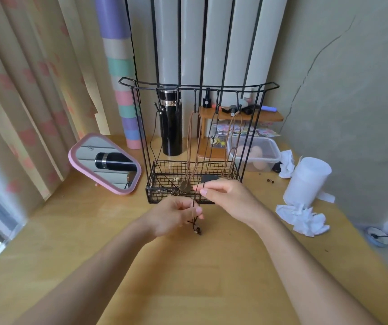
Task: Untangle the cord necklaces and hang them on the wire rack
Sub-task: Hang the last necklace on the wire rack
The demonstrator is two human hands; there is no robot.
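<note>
Your left hand pinches the dark cord near its beads; your right hand pinches it higher; pulling hard may tighten any knot.

The wire rack is black. From it hang brown cord necklaces and lighter tan cord necklaces. The dark brown cord at the frame's centre carries a pale bead. Behind the rack, the flask is glossy black with a silver band. At left, the mirror has a pink frame, and the curtain is cream with pink blotches. The tall roll is banded lilac, beige, mint and pink. The table is honey-yellow wood. At right, the crumpled tissues are white.
</note>
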